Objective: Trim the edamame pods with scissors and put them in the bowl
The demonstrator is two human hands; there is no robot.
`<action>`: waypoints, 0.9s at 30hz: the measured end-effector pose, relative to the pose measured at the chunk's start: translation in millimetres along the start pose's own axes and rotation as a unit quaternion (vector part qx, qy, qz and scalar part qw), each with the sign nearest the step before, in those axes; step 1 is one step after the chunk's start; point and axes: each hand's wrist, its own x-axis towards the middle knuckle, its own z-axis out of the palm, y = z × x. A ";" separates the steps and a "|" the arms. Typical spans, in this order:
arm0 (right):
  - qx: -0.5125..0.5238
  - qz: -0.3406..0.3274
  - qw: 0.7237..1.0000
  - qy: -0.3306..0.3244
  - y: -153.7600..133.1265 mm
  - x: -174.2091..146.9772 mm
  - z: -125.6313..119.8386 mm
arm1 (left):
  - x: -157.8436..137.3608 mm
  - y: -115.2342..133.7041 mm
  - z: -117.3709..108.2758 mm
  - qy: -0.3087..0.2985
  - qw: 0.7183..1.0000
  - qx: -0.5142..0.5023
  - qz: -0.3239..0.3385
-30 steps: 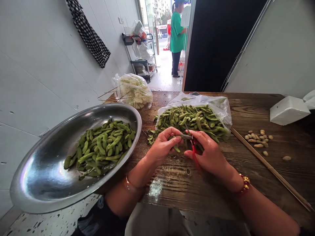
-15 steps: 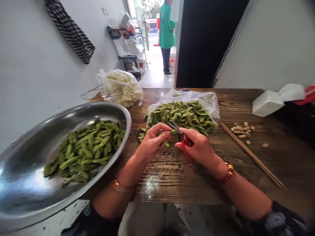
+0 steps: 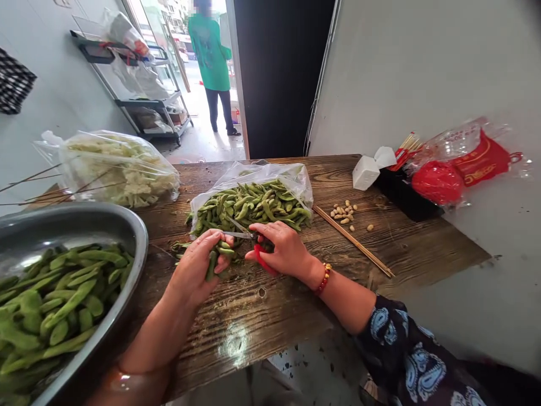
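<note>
Wood makes the big table (image 3: 296, 316), with a shiny metal bowl (image 3: 135, 237) of beans at its 9 o'clock edge and a clear bag of green pods (image 3: 253, 206) at 12 o'clock from the hands. The right hand (image 3: 283, 248) has its fingers curled tight around red scissors (image 3: 256, 245), blades pointing to 9 o'clock. The left hand (image 3: 196, 268) pinches one bean pod (image 3: 211, 264) near its middle; the pod looks light, bendy and a bit fuzzy, so holding the middle leaves its tips free.
</note>
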 end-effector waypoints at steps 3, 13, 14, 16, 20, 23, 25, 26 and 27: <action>-0.030 0.007 0.999 -0.017 1.4 0.5 0.9 | -0.7 -3.3 1.3 -0.029 0.998 0.047 -0.023; -0.099 -0.046 0.991 -0.081 -26.6 -2.3 -0.6 | 2.7 -17.5 1.1 0.004 0.996 0.086 0.011; -0.089 -0.063 0.991 -0.079 -28.1 -3.8 -3.6 | 3.7 -17.4 -0.3 0.009 0.996 0.086 0.015; -0.075 -0.096 0.990 -0.064 -28.8 -8.2 -12.1 | 4.4 -16.7 -2.2 0.000 0.996 0.084 0.014; -0.074 -0.104 0.992 -0.002 -9.0 -19.7 -42.1 | 2.9 -15.0 -3.4 0.000 0.997 0.074 -0.001; -0.163 -0.010 0.985 0.059 36.0 -28.5 -75.1 | 1.1 -13.5 -2.5 0.009 0.997 0.072 -0.001; -0.238 0.049 0.969 0.046 75.6 -36.0 -96.4 | -0.6 -11.6 -0.6 0.008 0.998 0.069 0.000; -0.272 0.086 0.957 0.045 95.5 -40.7 -105.1 | -1.6 -10.5 0.6 0.009 0.998 0.068 -0.001; -0.302 0.128 0.944 0.040 114.0 -45.7 -111.9 | -2.4 -9.5 1.6 0.010 0.998 0.068 -0.003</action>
